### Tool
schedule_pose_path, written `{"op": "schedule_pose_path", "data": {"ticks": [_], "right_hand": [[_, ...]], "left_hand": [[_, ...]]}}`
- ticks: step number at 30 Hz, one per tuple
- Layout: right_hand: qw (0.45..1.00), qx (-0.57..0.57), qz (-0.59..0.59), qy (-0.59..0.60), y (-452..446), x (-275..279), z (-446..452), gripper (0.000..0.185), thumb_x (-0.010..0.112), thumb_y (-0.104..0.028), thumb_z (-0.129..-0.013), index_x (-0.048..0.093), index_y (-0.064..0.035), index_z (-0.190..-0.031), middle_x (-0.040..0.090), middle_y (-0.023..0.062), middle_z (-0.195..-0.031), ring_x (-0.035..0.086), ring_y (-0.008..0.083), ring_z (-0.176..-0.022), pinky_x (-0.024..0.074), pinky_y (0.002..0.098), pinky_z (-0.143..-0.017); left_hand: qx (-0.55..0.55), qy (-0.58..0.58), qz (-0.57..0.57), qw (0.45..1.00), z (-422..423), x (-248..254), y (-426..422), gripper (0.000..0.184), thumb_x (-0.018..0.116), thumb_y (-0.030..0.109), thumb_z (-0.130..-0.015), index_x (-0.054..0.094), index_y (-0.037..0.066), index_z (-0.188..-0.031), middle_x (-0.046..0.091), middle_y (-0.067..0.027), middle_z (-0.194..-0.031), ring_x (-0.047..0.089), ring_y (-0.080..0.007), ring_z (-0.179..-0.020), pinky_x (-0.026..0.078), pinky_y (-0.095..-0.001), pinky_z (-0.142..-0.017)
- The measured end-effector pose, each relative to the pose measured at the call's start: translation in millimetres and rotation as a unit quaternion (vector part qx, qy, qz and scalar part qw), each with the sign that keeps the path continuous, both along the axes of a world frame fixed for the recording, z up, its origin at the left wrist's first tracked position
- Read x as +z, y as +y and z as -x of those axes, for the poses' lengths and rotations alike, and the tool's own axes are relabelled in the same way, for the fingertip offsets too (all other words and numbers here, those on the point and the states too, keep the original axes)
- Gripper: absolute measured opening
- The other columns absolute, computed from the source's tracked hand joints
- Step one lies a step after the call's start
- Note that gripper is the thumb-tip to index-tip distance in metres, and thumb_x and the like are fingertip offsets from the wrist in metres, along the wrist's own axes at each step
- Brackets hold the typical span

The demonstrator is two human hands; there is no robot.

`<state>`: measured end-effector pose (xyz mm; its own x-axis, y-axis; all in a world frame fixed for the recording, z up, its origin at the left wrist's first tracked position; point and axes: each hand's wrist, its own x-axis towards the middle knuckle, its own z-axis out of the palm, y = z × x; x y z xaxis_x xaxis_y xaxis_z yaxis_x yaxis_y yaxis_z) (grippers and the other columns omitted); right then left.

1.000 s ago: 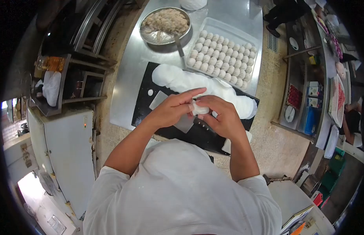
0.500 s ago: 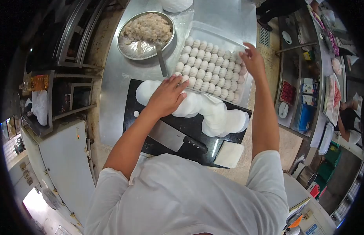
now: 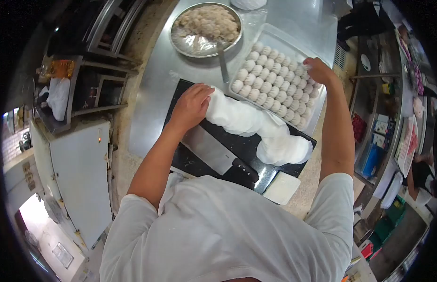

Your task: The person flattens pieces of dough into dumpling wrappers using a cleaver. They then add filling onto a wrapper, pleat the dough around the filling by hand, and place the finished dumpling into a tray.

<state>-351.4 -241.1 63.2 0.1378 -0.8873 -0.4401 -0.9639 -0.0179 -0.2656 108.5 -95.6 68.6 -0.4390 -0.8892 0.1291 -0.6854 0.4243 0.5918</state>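
My left hand (image 3: 194,104) is closed at the left end of a long, overlapping row of round white dumpling wrappers (image 3: 237,116), its fingertips pinching the endmost ones. My right hand (image 3: 320,71) reaches to the far right part of a clear plastic tray (image 3: 270,32), its fingers curled down on a white pleated dumpling partly hidden by them. Rows of pleated dumplings (image 3: 270,77) fill most of the tray. The wrappers lie on a black board (image 3: 182,87), beside a cleaver (image 3: 211,152) with a black handle.
A round metal pan (image 3: 174,44) of pale filling (image 3: 206,22) stands at the back, a metal spatula (image 3: 223,66) leaning out of it. A folded white cloth (image 3: 282,188) sits at the board's near right corner. Shelves (image 3: 376,75) stand right; another person's dark-clothed legs (image 3: 362,21) show behind.
My left hand has moved from the tray's near left corner to the left end of the wrappers. The right hand's fingers have curled in at the tray. The whole view has shifted.
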Motion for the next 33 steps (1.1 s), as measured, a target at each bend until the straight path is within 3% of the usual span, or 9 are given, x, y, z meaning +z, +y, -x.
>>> {"op": "schedule_pose_path", "data": {"ticks": [3,5,12,17,23,24,26,31,33], "right_hand": [[0.99,0.043,0.135,0.001,11.8,-18.6,1.2,0.054,0.054,-0.003,-0.081,0.06,-0.0082,-0.135,0.055,0.0264,-0.136,0.054,0.0405,-0.128,0.0453,0.0442,-0.108],[0.947,0.019,0.303,-0.105,37.6,0.2,-30.4,0.053,0.059,-0.004,-0.082,0.06,-0.007,-0.135,0.057,0.0257,-0.135,0.055,0.041,-0.127,0.0446,0.0454,-0.109],[0.93,-0.059,0.199,-0.302,144.9,39.0,-122.3,0.032,0.068,-0.013,-0.092,0.068,-0.0035,-0.122,0.067,0.02,-0.122,0.064,0.0358,-0.114,0.0493,0.0399,-0.099],[0.903,-0.07,0.198,-0.375,166.4,34.8,-176.7,0.028,0.07,-0.016,-0.093,0.07,-0.0018,-0.116,0.067,0.0187,-0.116,0.065,0.0348,-0.106,0.0516,0.0408,-0.091],[0.922,0.045,0.287,-0.256,118.5,52.9,-263.9,0.031,0.072,-0.019,-0.091,0.067,-0.0004,-0.116,0.063,0.0185,-0.116,0.067,0.0377,-0.1,0.0539,0.0452,-0.088],[0.925,0.047,0.283,-0.249,108.1,51.5,-271.5,0.031,0.072,-0.019,-0.091,0.067,-0.0004,-0.116,0.063,0.0185,-0.116,0.067,0.0377,-0.1,0.0539,0.0452,-0.088],[0.978,0.017,0.198,-0.057,82.4,50.3,-285.6,0.028,0.063,-0.02,-0.096,0.066,-0.0039,-0.119,0.063,0.0207,-0.118,0.068,0.0403,-0.098,0.0557,0.0494,-0.084],[0.974,0.036,0.185,0.128,38.8,50.0,-262.1,0.03,0.046,-0.02,-0.102,0.069,-0.014,-0.121,0.068,0.0192,-0.105,0.071,0.0387,-0.093,0.0572,0.05,-0.08],[0.958,0.066,0.237,0.149,36.5,75.8,-254.4,0.03,0.05,-0.015,-0.097,0.075,-0.0157,-0.114,0.071,0.0168,-0.101,0.072,0.0356,-0.09,0.058,0.0476,-0.077]], "left_hand": [[0.009,-0.044,0.018,0.999,-11.5,-8.2,-2.8,0.041,0.06,0.004,-0.091,0.063,0.007,-0.132,0.06,-0.0149,-0.139,0.05,-0.0386,-0.136,0.041,-0.0458,-0.114],[-0.033,-0.131,0.007,0.991,-11.0,-7.4,-3.7,0.045,0.057,0.005,-0.093,0.061,0.012,-0.137,0.054,-0.0111,-0.149,0.041,-0.0386,-0.144,0.033,-0.0495,-0.119],[-0.1,-0.178,-0.022,0.979,-19.8,-13.1,-20.0,0.043,0.055,0.01,-0.096,0.061,0.016,-0.138,0.052,-0.0062,-0.152,0.039,-0.0344,-0.146,0.03,-0.0523,-0.121],[-0.138,-0.146,0.089,0.976,-30.0,-22.0,-31.3,0.03,0.061,0.011,-0.091,0.071,0.012,-0.119,0.069,-0.0059,-0.126,0.057,-0.0321,-0.127,0.04,-0.0495,-0.113],[-0.191,-0.085,0.1,0.973,-27.3,-14.0,-50.8,0.013,0.065,0.01,-0.083,0.073,0.006,-0.094,0.066,-0.0099,-0.094,0.063,-0.0313,-0.101,0.046,-0.0461,-0.105],[-0.19,-0.077,0.098,0.974,-30.4,-14.7,-50.3,0.013,0.065,0.01,-0.083,0.073,0.006,-0.094,0.066,-0.0099,-0.094,0.063,-0.0313,-0.101,0.046,-0.0461,-0.105],[-0.257,-0.055,0.114,0.958,-40.6,-13.7,-52.3,0.006,0.067,0.009,-0.082,0.067,0.005,-0.086,0.063,-0.0114,-0.089,0.062,-0.032,-0.098,0.046,-0.0467,-0.106],[-0.284,-0.016,0.083,0.955,-76.9,-9.6,-31.2,0.009,0.066,0.007,-0.078,0.06,0.006,-0.084,0.06,-0.0127,-0.087,0.063,-0.0354,-0.098,0.045,-0.0465,-0.109],[-0.231,-0.006,0.15,0.961,-92.0,-17.0,-18.8,0.01,0.067,0.009,-0.077,0.059,0.006,-0.083,0.061,-0.0127,-0.089,0.065,-0.0362,-0.099,0.047,-0.0466,-0.108]]}}
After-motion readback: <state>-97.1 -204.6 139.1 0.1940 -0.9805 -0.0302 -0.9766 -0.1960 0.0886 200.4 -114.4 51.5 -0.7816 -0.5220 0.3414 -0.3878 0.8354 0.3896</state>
